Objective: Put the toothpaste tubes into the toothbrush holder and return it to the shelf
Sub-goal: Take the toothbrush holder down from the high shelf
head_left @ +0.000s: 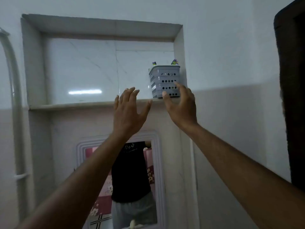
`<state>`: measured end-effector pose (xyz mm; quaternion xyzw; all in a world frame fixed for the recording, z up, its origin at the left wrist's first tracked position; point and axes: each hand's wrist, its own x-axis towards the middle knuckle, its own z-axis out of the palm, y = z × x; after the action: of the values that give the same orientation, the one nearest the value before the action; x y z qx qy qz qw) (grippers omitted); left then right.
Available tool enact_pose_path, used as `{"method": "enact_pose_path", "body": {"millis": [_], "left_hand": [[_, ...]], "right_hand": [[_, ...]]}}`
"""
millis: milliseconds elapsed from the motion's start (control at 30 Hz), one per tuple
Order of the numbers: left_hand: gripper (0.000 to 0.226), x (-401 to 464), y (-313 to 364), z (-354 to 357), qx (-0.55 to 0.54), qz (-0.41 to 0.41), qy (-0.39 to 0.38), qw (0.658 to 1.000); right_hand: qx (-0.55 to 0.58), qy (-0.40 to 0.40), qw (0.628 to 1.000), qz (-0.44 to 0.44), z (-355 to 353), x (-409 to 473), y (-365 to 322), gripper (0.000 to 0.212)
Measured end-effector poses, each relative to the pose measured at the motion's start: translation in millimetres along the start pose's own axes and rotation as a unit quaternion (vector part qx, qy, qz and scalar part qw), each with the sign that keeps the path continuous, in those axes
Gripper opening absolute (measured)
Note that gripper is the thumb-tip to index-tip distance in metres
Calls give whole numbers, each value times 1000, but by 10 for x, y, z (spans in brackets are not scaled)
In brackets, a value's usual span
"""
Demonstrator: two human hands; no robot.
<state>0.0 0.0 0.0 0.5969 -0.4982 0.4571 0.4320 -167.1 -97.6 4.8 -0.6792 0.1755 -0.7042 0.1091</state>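
Note:
A grey perforated toothbrush holder [165, 80] stands upright at the right end of the wall-niche shelf [74, 105], against the niche's right wall. The tips of two toothpaste tubes [174, 62] poke out above its rim. My right hand [180, 104] is raised just in front of the holder's lower right corner, fingers spread, fingertips close to or brushing its front. My left hand [128, 111] is raised to the left of the holder, fingers spread, holding nothing and apart from it.
The niche is tiled in glossy white marble, its shelf bare left of the holder. A framed mirror [118, 182] hangs below and reflects a person's torso. A white pipe [16, 113] runs down the left wall. A dark door edge [292, 96] stands at the right.

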Motion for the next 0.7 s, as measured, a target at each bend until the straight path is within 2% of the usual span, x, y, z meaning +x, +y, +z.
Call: {"method": "enact_pose_path", "body": {"millis": [200, 333, 467, 700], "left_hand": [[67, 317, -158, 315, 8, -2, 8, 1000], [66, 457, -185, 489, 27, -43, 33, 998], [68, 470, -135, 623, 81, -55, 30, 995], [65, 435, -151, 666, 81, -66, 52, 993]], "right_hand": [[-46, 3, 999, 16, 312, 411, 85, 87], [-104, 18, 994, 8, 462, 611, 206, 104], [-45, 18, 996, 70, 525, 744, 276, 123], [13, 60, 996, 67, 421, 715, 303, 118]]}}
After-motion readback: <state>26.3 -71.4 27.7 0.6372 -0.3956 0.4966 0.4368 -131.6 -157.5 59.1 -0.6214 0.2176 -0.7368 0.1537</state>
